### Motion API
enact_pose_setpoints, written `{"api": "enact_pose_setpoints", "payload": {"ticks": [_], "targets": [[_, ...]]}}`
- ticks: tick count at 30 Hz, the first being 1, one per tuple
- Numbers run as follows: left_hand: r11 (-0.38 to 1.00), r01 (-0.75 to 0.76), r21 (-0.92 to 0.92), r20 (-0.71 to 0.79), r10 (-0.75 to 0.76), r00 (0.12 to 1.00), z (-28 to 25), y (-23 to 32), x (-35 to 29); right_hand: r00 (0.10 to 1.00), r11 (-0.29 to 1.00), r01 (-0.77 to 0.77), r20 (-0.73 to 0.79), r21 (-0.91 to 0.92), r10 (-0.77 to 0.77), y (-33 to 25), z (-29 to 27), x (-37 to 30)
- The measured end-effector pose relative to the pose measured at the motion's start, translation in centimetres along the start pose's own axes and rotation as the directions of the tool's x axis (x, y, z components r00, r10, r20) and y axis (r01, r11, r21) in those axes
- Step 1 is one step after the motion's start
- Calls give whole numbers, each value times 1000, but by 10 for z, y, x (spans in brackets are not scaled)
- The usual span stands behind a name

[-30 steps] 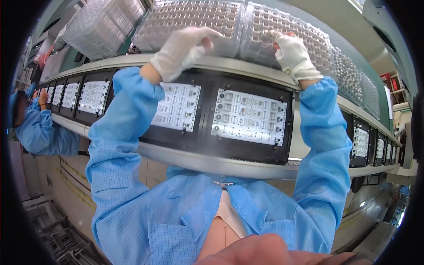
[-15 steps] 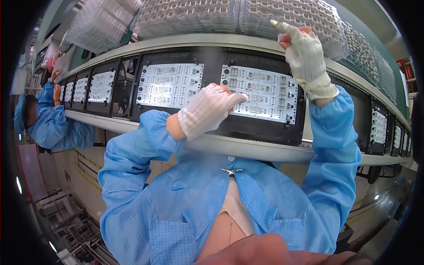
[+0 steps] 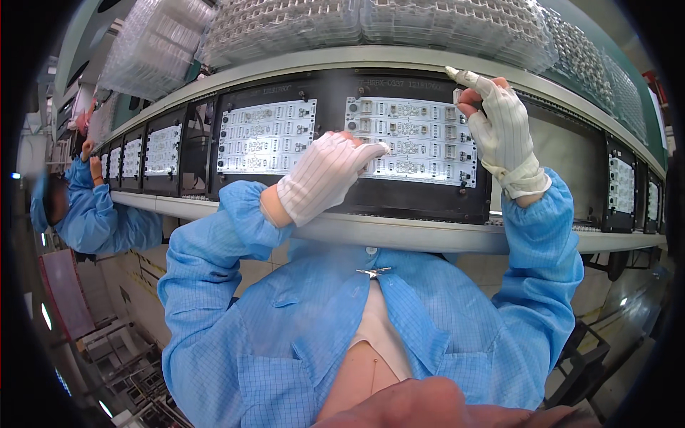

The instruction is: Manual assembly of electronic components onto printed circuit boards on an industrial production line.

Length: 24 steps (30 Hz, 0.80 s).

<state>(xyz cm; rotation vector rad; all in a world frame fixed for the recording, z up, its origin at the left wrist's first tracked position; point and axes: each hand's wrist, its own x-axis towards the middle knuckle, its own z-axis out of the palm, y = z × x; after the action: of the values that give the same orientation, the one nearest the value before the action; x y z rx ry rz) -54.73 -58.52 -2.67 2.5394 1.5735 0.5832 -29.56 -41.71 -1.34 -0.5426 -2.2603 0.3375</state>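
A white circuit board panel, dotted with small parts, lies in a black carrier frame before me. Over its left portion is my left hand in a striped white glove. The thumb of that hand reaches across the board and its other fingers are curled; whatever they hold is hidden. My right hand, gloved with bare fingertips, hovers by the panel's upper right corner. Its index finger, in a pale finger cot, points up left, while the bare fingertips pinch a small whitish part too small to name.
Another board panel sits in a carrier to the left, with more carriers along the line both ways. Clear plastic trays of small parts are stacked behind the rail. A person in blue works at far left.
My right hand has come down from the trays to the board's upper right corner, the small part still pinched. My left hand stays over the board. The view has shifted slightly.
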Motion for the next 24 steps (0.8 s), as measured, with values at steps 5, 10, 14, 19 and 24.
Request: {"api": "enact_pose_setpoints", "payload": {"ticks": [5,10,14,19,24], "targets": [[1000,10,-19,16,-9,1000,-10,-1,-6,1000,1000,-17,0,9,17,-3,6,-12],[990,-41,134,87,30,996,-19,6,-6,1000,999,-29,9,38,28,-21,7,-15],[978,-74,197,140,47,989,-22,8,-9,997,993,-75,15,86,74,-28,9,-22],[954,-161,255,95,141,986,-11,13,-3,998,994,-70,17,81,69,-29,8,-28],[903,-227,364,205,160,965,1,9,14,995,995,-95,44,37,94,-31,-2,-35]]}}
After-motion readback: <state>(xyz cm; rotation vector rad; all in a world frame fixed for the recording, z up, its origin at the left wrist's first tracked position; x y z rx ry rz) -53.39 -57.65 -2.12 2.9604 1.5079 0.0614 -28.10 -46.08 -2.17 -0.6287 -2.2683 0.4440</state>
